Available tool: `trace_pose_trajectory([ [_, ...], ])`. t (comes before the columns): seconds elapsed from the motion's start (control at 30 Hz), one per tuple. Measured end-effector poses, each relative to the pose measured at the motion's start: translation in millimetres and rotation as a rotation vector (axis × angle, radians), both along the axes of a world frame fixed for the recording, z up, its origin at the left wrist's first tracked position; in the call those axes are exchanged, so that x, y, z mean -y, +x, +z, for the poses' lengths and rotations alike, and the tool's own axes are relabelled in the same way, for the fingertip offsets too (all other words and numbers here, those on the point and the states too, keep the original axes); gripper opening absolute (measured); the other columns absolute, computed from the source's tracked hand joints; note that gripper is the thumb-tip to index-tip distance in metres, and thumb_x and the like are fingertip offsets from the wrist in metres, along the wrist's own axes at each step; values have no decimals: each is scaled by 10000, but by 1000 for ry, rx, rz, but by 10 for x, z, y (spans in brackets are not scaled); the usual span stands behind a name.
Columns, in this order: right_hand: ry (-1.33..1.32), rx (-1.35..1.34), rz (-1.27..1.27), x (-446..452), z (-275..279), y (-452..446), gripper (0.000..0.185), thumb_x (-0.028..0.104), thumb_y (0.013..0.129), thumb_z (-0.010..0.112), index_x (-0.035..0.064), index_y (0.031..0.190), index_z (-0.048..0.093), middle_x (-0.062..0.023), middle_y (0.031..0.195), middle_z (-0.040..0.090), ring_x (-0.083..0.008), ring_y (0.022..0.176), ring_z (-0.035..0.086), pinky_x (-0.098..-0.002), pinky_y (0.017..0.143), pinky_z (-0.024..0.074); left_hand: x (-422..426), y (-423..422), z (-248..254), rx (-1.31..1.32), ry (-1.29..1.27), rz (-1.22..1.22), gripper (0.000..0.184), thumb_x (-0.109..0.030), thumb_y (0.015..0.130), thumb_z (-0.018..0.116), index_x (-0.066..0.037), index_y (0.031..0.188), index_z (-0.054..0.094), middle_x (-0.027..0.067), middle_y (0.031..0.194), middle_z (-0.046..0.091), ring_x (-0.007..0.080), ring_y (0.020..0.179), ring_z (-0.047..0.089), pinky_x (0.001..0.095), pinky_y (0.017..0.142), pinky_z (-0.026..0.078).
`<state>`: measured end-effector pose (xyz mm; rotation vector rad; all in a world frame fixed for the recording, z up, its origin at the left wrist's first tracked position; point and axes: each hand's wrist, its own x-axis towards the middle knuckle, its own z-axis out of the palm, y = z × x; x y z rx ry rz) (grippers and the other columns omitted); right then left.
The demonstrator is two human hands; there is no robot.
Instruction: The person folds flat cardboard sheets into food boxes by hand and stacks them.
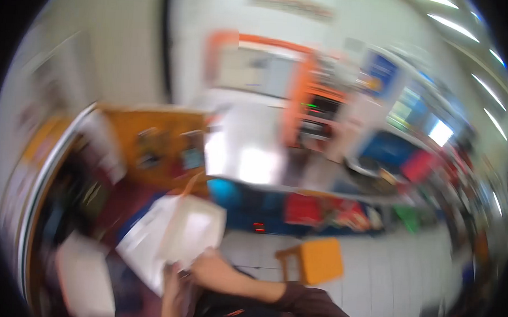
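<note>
Strong motion blur softens everything. My right hand (206, 268) reaches in from the lower right, its fingers curled closed at the lower edge of a white, open book-like or tray-like thing (197, 227). Close beside it is my left hand (173, 279), also with bent fingers, near the edge of a white sheet (145, 239). A small dark thing (184, 273) shows between the two hands; its kind is too smeared to tell. What lies inside either hand's fingers is hidden.
A yellow-orange stool (320, 260) stands on the tiled floor at the right. Behind is a shiny metal counter (249, 138) with an orange-framed unit (298, 98). An orange wooden panel (125, 122) borders the left side. A white-topped seat or box (84, 276) is lower left.
</note>
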<state>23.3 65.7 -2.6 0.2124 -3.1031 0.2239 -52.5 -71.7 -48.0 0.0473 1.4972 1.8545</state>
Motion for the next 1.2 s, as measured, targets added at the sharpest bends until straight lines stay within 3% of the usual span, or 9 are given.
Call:
trace_pose_trajectory([
  [0.03,-64,-222,38,40,-120,-139,173,210,675,563,49,693,624,-107,650,601,-262,645,597,-408,657,425,135,28,-61,22,126,73,431,-320,884,492,-67,1203,351,119,1204,442,282,1001,534,413,724,510],
  [0.1,-117,-263,212,139,103,-352,118,166,696,549,71,714,615,-103,692,609,-255,662,597,-399,657,411,408,66,25,-21,249,221,379,-135,878,521,24,1198,394,124,1134,515,242,883,600,326,706,520],
  [0.13,-154,-250,299,242,198,-495,106,167,718,569,68,740,601,-93,715,607,-247,679,590,-385,682,390,724,-44,-43,-267,58,69,418,-87,834,583,34,1195,409,107,1089,535,209,808,612,290,643,522],
  [0.2,-210,-235,424,594,481,-715,126,181,747,592,56,747,581,-93,724,601,-249,686,580,-374,695,369,1134,23,354,-805,-441,438,337,-96,772,638,3,1074,529,75,973,579,122,688,607,247,552,497],
  [0.33,-230,-236,794,1328,670,-962,164,203,761,611,47,730,570,-107,708,591,-272,677,569,-381,674,374,2087,11,313,-1251,-1138,756,304,-51,700,561,-79,1001,600,65,1031,584,236,817,605,328,660,509],
  [0.43,-230,-161,878,1906,721,-969,186,202,753,620,26,722,567,-144,671,573,-328,648,553,-426,616,394,2539,60,43,-1206,-1373,326,167,-114,714,528,-106,822,656,69,882,604,248,820,601,362,654,509],
  [0.73,-57,-116,1157,2474,603,-1479,334,303,821,536,-17,760,612,-235,656,583,-398,617,577,-455,570,457,2625,105,-219,-1659,-1162,539,79,-185,740,533,-131,752,588,75,751,518,249,655,566,350,504,458],
  [1.03,167,-124,987,2280,338,-1407,298,309,812,536,33,740,622,-196,629,597,-366,601,598,-452,577,481,2288,233,-122,-1606,-1059,649,110,-153,758,501,-130,852,552,50,734,492,247,623,557,364,500,437],
  [1.2,266,5,1178,2235,138,-1752,347,305,857,462,17,735,614,-222,634,588,-393,624,591,-464,586,475,2145,227,-147,-1484,-1054,736,119,-149,765,495,-126,871,543,52,760,510,252,647,567,370,518,447],
])
